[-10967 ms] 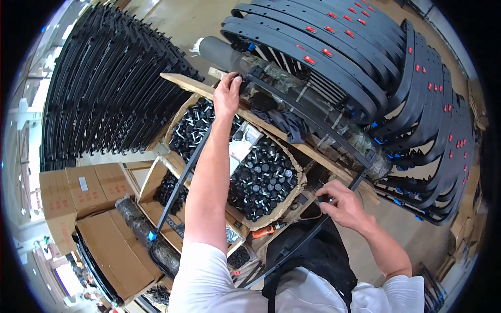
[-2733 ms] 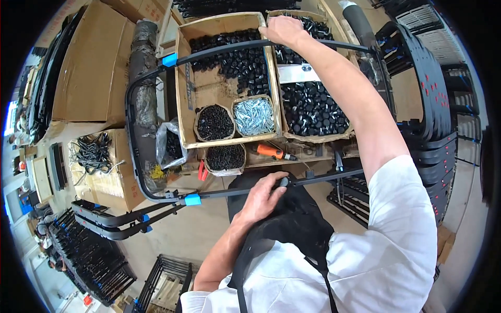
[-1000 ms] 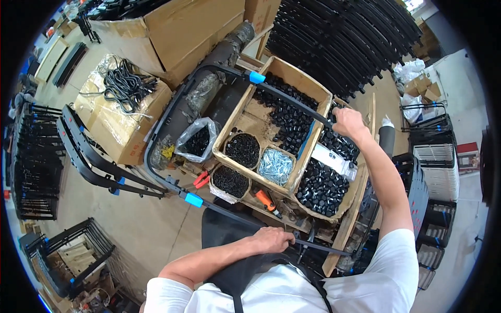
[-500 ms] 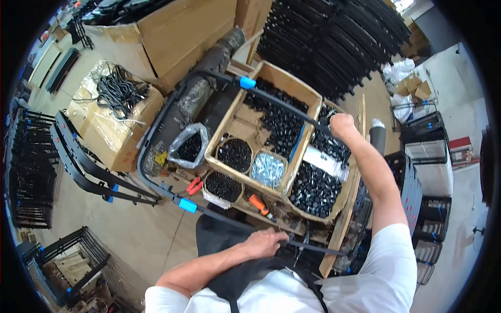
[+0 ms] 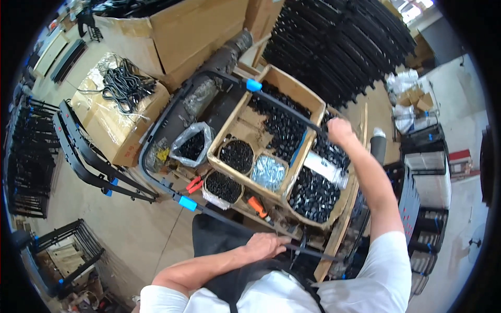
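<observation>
Above the cluttered workbench (image 5: 334,245), a black U-shaped tube frame (image 5: 156,135) was held level in both hands, with its handling judged to be midway.

Both ends of the frame were gripped: the right hand (image 5: 339,130) was closed in a fist around the far rail, and the fingers of the left hand (image 5: 266,245) were wrapped tight around the near rail, just in front of the apron. Two blue sleeves (image 5: 254,84) were already fitted on the tube, one beyond the right fingers and one left of the left fingers; no resting place had been reached yet. Under the fingers lay cardboard boxes of black caps (image 5: 282,125), a bag of silver screws (image 5: 269,172) and an orange-handled tool (image 5: 255,204). The tube looked slender, glossy and bent round at its closed end.
</observation>
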